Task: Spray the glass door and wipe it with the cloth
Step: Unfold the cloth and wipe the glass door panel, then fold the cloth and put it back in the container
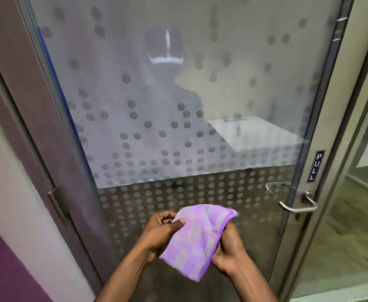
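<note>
The person stands before the frosted glass door (178,94), which carries a pattern of dots, and holds a purple checked cloth (197,238) in front of the lower part of it, below and to the left of the lever door handle (298,205). The left hand (163,229) pinches the upper left edge of the cloth between thumb and curled fingers. The right hand (229,251) grips its right edge, with the fingers folded under the fabric. The cloth does not seem to touch the glass; it hangs between both hands, folded at least once, with a frayed lower edge. It looks light, soft and limp, so it will likely sag and bunch if it is held by one corner only. A better hold for wiping would probably be a flat pad under the palm. A "PULL" sign (315,166) is above the handle on the door frame. No spray bottle is in view, and whether the glass is already wet cannot be told.
</note>
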Demonstrator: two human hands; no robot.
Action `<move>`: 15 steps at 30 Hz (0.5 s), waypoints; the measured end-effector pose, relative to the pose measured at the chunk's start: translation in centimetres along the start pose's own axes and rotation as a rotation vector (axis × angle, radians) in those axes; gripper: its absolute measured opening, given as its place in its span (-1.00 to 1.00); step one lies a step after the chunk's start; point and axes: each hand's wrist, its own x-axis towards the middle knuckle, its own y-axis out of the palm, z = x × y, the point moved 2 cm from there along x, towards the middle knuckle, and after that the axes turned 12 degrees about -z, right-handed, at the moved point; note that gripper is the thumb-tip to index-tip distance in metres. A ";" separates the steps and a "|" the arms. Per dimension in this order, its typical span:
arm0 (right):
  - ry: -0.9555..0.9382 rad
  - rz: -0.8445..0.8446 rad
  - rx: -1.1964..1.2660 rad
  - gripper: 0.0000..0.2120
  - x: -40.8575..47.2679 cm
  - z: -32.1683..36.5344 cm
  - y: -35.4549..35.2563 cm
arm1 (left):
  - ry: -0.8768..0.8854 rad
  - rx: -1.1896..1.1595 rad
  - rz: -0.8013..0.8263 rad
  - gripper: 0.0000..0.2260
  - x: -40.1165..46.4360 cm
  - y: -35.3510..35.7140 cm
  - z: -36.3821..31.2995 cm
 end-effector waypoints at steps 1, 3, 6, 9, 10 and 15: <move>-0.008 -0.020 -0.003 -0.37 -0.2 0.0 -0.3 | -0.030 -0.039 -0.008 -0.90 -0.1 0.3 0.2; -0.009 -0.068 0.028 -0.39 -0.5 0.0 -1.5 | -0.067 -0.102 -0.026 -0.93 -0.4 0.8 0.7; 0.009 -0.130 0.018 -0.40 -1.1 -0.2 -4.0 | -0.139 -0.162 -0.061 -0.91 -1.0 1.6 1.9; 0.024 -0.145 -0.150 -0.58 -1.8 -0.5 -6.4 | -0.201 -0.170 -0.072 -0.91 -1.9 2.7 3.5; 0.012 -0.177 -0.215 -0.61 -1.9 -0.6 -7.3 | -0.214 -0.166 -0.073 -0.92 -2.3 3.1 4.1; -0.138 -0.229 -0.546 -0.55 -3.8 0.1 -10.1 | -0.319 -0.207 0.003 -0.76 -4.4 5.0 6.9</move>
